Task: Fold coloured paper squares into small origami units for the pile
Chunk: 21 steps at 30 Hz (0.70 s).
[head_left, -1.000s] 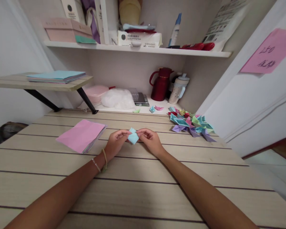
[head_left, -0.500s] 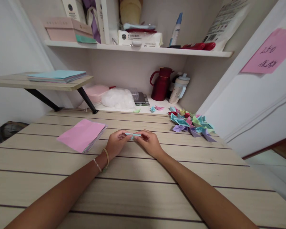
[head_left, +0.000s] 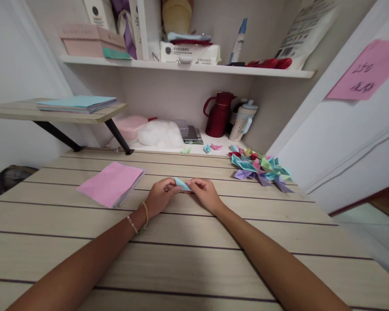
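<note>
A small light blue folded paper (head_left: pixel 182 185) is pinched between my two hands just above the wooden table (head_left: pixel 188 255). My left hand (head_left: pixel 160 196) grips its left end with closed fingers, and my right hand (head_left: pixel 205 193) grips its right end the same way. The paper looks like a narrow, flattened wedge. A stack of pink paper sheets (head_left: pixel 112 183) lies on the table to the left of my hands. A pile of folded coloured paper pieces (head_left: pixel 259 168) sits to the right, further back.
A red jug (head_left: pixel 219 114) and a pale cup (head_left: pixel 242 121) stand at the back by the wall, with a pink box (head_left: pixel 130 126) and a white bag (head_left: pixel 158 133). A side shelf (head_left: pixel 52 111) at left holds blue paper. A pink note (head_left: pixel 366 71) hangs on the right.
The blue paper showed as a broad flat shape a second ago; it has been folded narrower and now sits as a thin wedge. Both hands stayed in place.
</note>
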Each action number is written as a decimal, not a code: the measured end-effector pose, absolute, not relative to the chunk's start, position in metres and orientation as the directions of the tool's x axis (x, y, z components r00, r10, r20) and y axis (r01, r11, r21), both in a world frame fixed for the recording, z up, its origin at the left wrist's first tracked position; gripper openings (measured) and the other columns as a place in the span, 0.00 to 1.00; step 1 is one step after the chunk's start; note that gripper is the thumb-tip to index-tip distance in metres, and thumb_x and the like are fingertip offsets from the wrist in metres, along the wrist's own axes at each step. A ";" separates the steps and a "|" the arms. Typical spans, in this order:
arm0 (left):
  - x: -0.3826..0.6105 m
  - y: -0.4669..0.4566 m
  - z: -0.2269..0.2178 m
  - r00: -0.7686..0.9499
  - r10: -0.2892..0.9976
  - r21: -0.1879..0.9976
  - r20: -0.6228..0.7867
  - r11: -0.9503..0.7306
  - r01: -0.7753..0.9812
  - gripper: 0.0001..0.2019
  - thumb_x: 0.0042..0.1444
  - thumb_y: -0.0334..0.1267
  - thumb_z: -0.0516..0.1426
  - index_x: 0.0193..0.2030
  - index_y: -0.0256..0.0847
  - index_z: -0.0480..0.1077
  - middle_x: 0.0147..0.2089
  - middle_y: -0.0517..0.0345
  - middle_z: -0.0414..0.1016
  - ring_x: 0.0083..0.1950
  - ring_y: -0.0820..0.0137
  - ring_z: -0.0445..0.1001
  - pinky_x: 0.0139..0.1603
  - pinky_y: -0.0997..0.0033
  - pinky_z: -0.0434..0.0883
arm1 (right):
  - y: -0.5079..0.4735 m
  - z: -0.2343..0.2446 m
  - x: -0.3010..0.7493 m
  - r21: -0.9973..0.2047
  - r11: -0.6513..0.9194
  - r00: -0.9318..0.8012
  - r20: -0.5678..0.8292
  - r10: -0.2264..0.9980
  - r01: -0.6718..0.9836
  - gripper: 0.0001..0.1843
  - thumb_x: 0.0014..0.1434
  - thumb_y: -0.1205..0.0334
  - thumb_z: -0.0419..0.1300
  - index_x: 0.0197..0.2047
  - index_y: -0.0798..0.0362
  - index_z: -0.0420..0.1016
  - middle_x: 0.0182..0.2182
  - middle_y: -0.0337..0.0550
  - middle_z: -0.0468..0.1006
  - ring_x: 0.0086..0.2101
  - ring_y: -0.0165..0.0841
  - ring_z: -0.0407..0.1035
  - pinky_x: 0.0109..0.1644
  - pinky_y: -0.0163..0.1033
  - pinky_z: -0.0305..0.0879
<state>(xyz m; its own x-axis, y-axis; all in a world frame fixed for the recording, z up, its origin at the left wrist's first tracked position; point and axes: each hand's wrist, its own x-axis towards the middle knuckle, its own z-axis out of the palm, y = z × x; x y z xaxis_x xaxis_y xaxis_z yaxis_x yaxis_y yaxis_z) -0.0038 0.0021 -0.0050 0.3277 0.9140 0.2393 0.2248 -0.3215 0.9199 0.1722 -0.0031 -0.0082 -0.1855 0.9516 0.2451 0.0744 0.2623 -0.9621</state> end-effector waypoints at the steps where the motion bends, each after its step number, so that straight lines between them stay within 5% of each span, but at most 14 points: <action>1: -0.004 0.002 -0.005 0.333 0.912 0.914 0.239 -0.327 0.240 0.10 0.51 0.41 0.56 0.34 0.37 0.70 0.27 0.60 0.72 0.29 0.73 0.69 0.31 0.75 0.65 | -0.002 -0.008 0.173 -0.964 0.257 -0.175 0.241 0.955 0.075 0.16 0.51 0.51 0.58 0.26 0.56 0.75 0.23 0.39 0.75 0.26 0.30 0.68 0.32 0.33 0.63; 14: -0.002 0.004 -0.004 0.316 0.922 0.959 0.223 -0.265 0.097 0.08 0.51 0.39 0.56 0.34 0.37 0.70 0.30 0.58 0.74 0.30 0.73 0.71 0.33 0.75 0.68 | 0.002 -0.014 0.174 -0.980 0.182 -0.252 0.197 0.947 -0.081 0.13 0.50 0.57 0.59 0.37 0.55 0.74 0.25 0.40 0.75 0.27 0.30 0.70 0.34 0.35 0.66; 21: -0.001 0.000 0.001 0.347 0.920 0.968 0.182 -0.230 0.101 0.10 0.53 0.41 0.54 0.31 0.35 0.71 0.25 0.58 0.73 0.28 0.74 0.71 0.33 0.75 0.68 | -0.005 -0.011 0.172 -0.947 0.322 -0.309 0.302 0.902 0.014 0.16 0.48 0.67 0.57 0.43 0.55 0.72 0.23 0.37 0.73 0.23 0.27 0.67 0.29 0.31 0.64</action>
<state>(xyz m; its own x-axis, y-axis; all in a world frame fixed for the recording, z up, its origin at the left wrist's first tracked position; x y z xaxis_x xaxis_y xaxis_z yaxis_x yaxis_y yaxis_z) -0.0010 0.0004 0.0006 0.3469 0.9200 0.1822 0.1008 -0.2297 0.9680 0.1720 -0.0053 -0.0114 -0.3086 0.9020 0.3020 0.0138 0.3217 -0.9467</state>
